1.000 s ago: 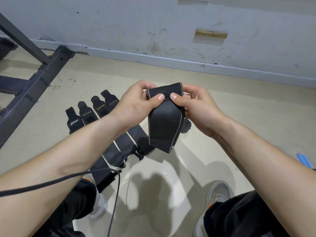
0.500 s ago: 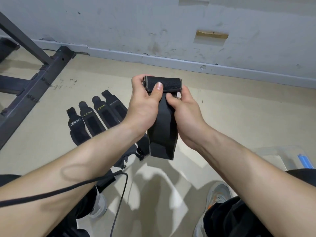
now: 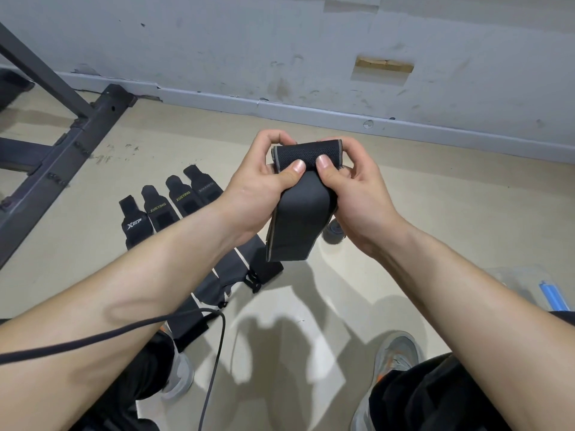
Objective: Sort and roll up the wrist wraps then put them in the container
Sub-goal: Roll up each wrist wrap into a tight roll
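Up top, both thumbs pinch the wrist wrap's (image 3: 298,222) rolled end against curled fingers (image 3: 273,140); its tail hangs below.

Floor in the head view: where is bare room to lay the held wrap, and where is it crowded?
Bare floor lies between the baseboard and the row of flat wraps, and from the rolled wrap to the clear container. Crowded: below the left hand and the held wrap, where the flat wraps lie close together and a cable hangs.

Bare forearms (image 3: 140,290), black legwear (image 3: 435,399), grey shoes (image 3: 395,353) with orange accents.
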A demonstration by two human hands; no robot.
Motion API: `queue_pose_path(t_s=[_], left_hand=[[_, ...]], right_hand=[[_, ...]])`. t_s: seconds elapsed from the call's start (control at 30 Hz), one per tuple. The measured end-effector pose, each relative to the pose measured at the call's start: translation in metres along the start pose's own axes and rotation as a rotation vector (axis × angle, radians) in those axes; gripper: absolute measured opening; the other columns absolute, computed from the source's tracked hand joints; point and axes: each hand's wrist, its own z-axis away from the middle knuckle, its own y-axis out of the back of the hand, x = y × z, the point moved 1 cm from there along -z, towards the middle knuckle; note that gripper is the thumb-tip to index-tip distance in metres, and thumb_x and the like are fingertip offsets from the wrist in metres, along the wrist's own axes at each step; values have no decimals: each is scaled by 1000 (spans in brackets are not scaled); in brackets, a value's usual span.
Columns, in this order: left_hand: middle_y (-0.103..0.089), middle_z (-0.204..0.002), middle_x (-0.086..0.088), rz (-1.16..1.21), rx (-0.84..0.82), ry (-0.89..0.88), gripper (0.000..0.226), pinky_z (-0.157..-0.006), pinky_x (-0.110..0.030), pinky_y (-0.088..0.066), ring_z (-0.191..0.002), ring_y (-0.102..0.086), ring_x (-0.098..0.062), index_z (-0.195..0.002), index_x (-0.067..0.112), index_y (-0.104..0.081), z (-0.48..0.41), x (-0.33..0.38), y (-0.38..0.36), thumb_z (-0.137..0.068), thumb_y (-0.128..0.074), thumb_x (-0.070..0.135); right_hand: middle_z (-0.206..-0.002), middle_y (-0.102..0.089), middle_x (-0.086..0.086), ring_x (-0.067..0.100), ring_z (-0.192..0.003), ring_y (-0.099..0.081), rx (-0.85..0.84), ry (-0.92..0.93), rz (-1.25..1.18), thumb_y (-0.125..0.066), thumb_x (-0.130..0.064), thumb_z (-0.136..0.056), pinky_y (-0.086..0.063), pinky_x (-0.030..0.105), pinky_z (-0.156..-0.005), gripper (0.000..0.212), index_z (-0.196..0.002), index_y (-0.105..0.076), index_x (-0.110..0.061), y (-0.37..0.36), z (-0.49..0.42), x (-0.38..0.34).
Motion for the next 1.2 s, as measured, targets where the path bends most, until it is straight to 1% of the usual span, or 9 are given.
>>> queue_pose_path(t_s=[0.13, 0.33, 0.43, 0.53, 0.63, 0.77, 0.83, 1.03, 1.2], left_hand=[[-67, -99, -15, 238, 3, 186, 31, -62, -27, -57, -75, -70, -21, -127, 18, -50, 2, 8, -2, -103, -52, -1], [-72, -115, -17, 274, 13, 323, 33, -83, -33, -62, -99, -73, -25, -130, 4, -59, 0, 8, -1, -106, -51, 25], [-67, -92, -8, 191, 81, 250, 17, -61, -24, -57, -72, -71, -15, -118, 10, -59, -1, 6, 2, -104, -57, 19], [-63, -84, -5, 186, 84, 238, 14, -56, -21, -54, -62, -68, -12, -115, 9, -59, 0, 5, 3, -101, -60, 9], [-64, -86, -7, 191, 77, 237, 14, -57, -22, -54, -63, -68, -13, -114, 9, -60, -1, 6, 6, -100, -60, 6], [-67, -84, -11, 139, 96, 230, 18, -56, -23, -54, -62, -68, -18, -113, 12, -61, -1, 3, 10, -98, -61, 1], [-68, -80, -12, 114, 92, 208, 21, -57, -24, -54, -60, -68, -19, -114, 12, -60, 0, 0, 11, -97, -62, -2], [-75, -103, -21, 48, 190, 205, 36, -87, -39, -60, -89, -75, -33, -125, -2, -62, -4, -15, 13, -93, -72, 10], [-77, -88, -11, -25, 158, 233, 22, -75, -29, -59, -78, -74, -22, -95, 4, -73, -2, -27, 5, -102, -62, 21]], right_hand=[[-78, -69, 4, 21, -72, -64, -15, 24, 38, -52, -1, -104, -54, 32, -69, 20, -115, -58, -15, 3, -4, 2], [-64, -64, -9, 9, -60, -56, -45, -16, 99, -49, 9, -101, -47, 21, -59, 28, -109, -59, -17, 2, -4, 7], [-75, -67, 2, 16, -66, -58, -28, -54, 86, -49, 14, -97, -47, 25, -61, 36, -104, -63, -18, 0, -5, 7], [-84, -68, 10, 23, -72, -58, 15, -97, 74, -47, 16, -91, -46, 31, -62, 40, -99, -67, -18, 0, -7, 8], [-90, -72, 7, 22, -77, -62, 23, -109, 129, -49, 10, -91, -48, 34, -68, 41, -107, -70, -21, 3, -9, 7], [-97, -70, -5, 14, -85, -65, -23, -184, 202, -55, -25, -81, -52, 35, -75, 34, -111, -70, -30, 3, -11, 8], [-100, -70, -4, 13, -90, -67, -13, -157, 222, -60, -34, -91, -54, 36, -81, 25, -113, -69, -26, 2, -11, 10], [-87, -71, 0, 9, -71, -68, 17, -78, 170, -54, -8, -105, -54, 21, -65, 27, -132, -56, -11, 3, -7, 15], [-105, -76, 10, 16, -87, -74, 73, -81, 125, -54, -4, -104, -59, 29, -76, 18, -120, -62, 1, 2, -5, 22]])
